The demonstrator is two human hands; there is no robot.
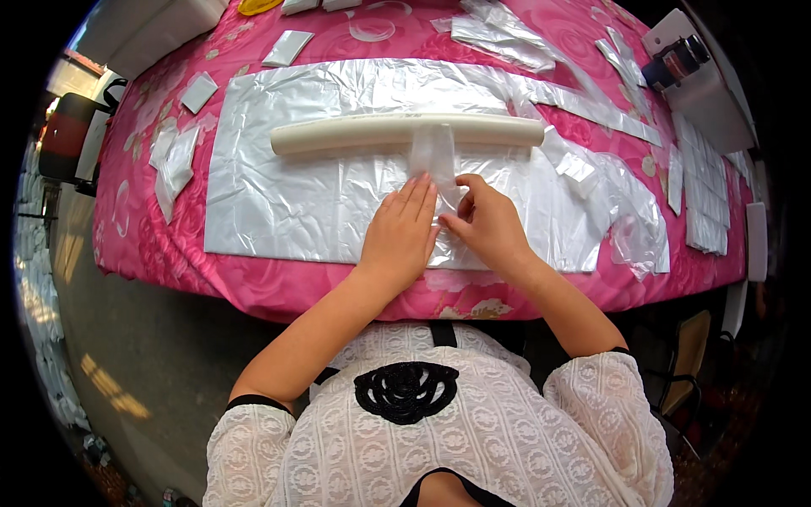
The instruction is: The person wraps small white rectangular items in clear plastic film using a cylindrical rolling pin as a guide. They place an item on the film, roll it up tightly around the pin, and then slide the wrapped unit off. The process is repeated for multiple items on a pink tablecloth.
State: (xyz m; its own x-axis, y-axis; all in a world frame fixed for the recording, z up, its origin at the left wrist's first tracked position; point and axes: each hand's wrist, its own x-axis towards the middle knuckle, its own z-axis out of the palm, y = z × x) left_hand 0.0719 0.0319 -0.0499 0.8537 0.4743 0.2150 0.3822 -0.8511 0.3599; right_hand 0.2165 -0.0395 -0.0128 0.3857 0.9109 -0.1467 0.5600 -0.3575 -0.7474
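Note:
A long white tube (355,137) lies crosswise on a spread of shiny, silvery-white plastic sheet (279,198). From the middle of the tube a translucent plastic strip (433,150) hangs toward me. My left hand (395,226) rests flat on the strip's lower part, its fingers stretched out and close together. Just to its right, my right hand (492,221) has its thumb and fingers curled in at the strip's right edge, pinching the film. The strip's near end is partly hidden under my hands.
Folded plastic pieces (288,48) and a crumpled one (176,165) lie on the pink floral tablecloth (152,245). Loose film (638,232) bunches at the right. Stacked flat packets (706,190) lie near the right edge, below a dark bottle (676,62) by a white box (714,101).

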